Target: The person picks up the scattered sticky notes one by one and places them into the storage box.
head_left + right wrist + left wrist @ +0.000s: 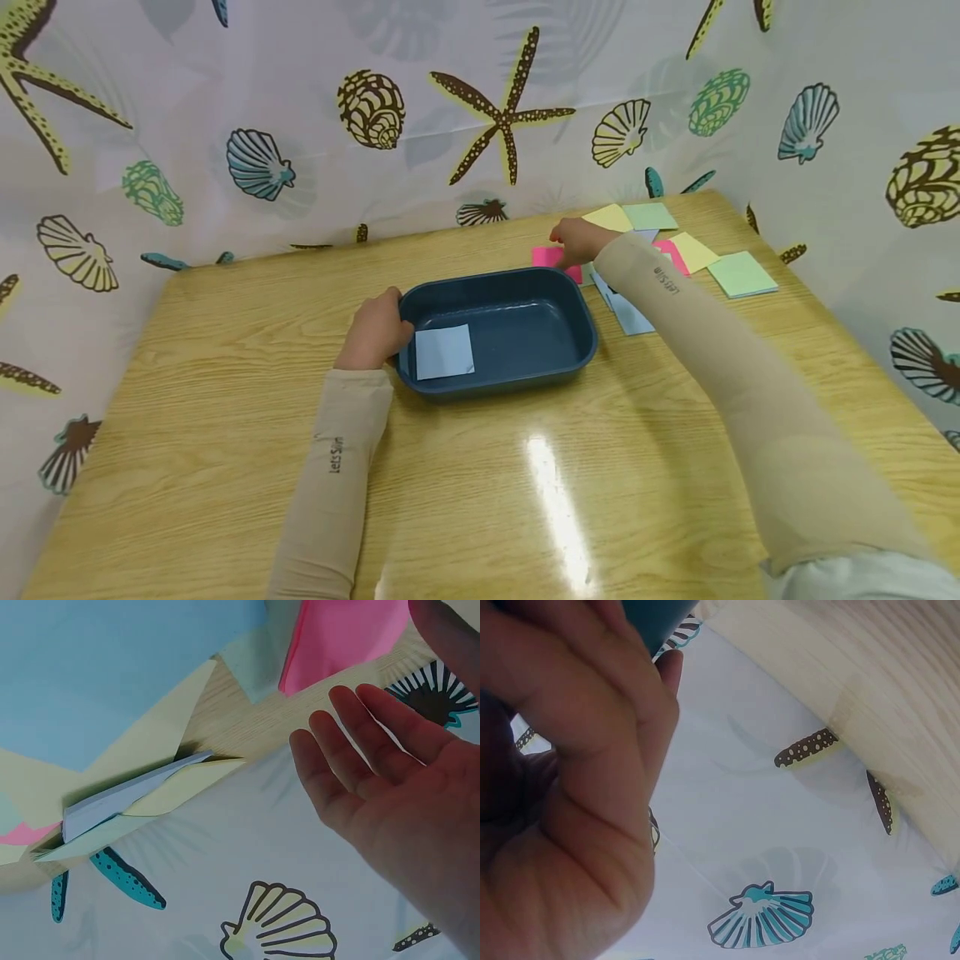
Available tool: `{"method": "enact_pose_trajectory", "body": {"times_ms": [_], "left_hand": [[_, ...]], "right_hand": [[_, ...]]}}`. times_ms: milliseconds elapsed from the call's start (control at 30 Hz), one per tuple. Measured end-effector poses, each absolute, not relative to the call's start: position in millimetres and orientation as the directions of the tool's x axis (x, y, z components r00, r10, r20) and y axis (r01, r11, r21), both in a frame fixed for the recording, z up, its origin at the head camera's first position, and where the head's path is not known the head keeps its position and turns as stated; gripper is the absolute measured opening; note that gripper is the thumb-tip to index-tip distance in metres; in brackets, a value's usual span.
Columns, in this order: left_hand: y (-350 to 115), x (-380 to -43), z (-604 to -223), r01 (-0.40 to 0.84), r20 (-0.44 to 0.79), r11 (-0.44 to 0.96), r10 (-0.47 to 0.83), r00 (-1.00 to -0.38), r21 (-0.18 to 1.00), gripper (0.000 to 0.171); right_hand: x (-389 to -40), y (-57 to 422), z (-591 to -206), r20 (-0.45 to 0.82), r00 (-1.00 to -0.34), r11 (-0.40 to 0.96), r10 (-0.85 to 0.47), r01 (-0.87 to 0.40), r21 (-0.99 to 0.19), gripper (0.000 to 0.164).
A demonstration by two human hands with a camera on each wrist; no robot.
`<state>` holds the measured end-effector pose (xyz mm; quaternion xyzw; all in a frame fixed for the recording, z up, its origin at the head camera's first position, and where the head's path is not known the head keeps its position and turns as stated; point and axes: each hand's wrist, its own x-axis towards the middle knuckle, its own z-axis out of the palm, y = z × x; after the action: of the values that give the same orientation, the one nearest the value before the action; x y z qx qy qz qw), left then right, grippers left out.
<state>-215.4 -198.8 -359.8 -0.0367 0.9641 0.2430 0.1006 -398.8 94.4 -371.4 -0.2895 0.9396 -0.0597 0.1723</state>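
Note:
My left hand grips the left rim of a dark blue rectangular tray, thumb over the inside of the wall. In the left wrist view its curled fingers hide most of the tray. One light blue sticky note lies flat at the tray's left end. Beyond the tray's far right corner, my right hand hovers by a pink pad of sticky notes. The right wrist view shows its fingers spread and loosely bent, with nothing held, just beside the pink pad.
Scattered sticky notes lie at the table's back right: a green pad, a yellow note and blue notes partly under my right forearm. A shell-patterned curtain hangs along the back and side edges of the wooden table.

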Motion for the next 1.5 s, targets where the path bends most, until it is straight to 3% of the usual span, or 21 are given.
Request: {"method": "enact_pose_trajectory", "body": {"times_ms": [200, 433, 600, 700, 1000, 1333, 1500], "left_hand": [[-199, -216, -362, -0.119, -0.221, 0.886, -0.02, -0.975, 0.449, 0.053], [-197, -215, -360, -0.101, -0.189, 0.89, -0.017, -0.982, 0.445, 0.052], [-198, -215, -359, -0.09, -0.176, 0.891, -0.011, -0.984, 0.446, 0.053], [-200, -214, -360, -0.098, -0.189, 0.886, -0.012, -0.982, 0.453, 0.054], [-204, -213, -361, -0.108, -0.193, 0.887, -0.021, -0.981, 0.45, 0.055], [-203, -218, -363, -0.124, -0.204, 0.883, -0.033, -0.978, 0.453, 0.054], [-200, -218, -362, -0.127, -0.21, 0.886, -0.035, -0.977, 0.445, 0.055]], "right_hand": [[-398, 91, -377, -0.298, -0.766, 0.821, -0.569, -0.546, -0.166, 0.057], [-397, 92, -376, -0.296, -0.759, 0.815, -0.58, -0.546, -0.195, 0.041], [-395, 91, -374, -0.292, -0.795, 0.846, -0.532, -0.505, -0.168, 0.053], [-393, 90, -372, -0.254, -0.828, 0.863, -0.5, -0.455, -0.219, 0.054], [-387, 90, -360, -0.055, -0.85, 0.784, -0.524, -0.456, -0.422, 0.021], [-370, 89, -324, 0.07, -0.893, 0.752, -0.444, -0.414, -0.513, 0.022], [-350, 81, -306, 0.102, -0.885, 0.685, -0.455, -0.421, -0.594, 0.025]]}}
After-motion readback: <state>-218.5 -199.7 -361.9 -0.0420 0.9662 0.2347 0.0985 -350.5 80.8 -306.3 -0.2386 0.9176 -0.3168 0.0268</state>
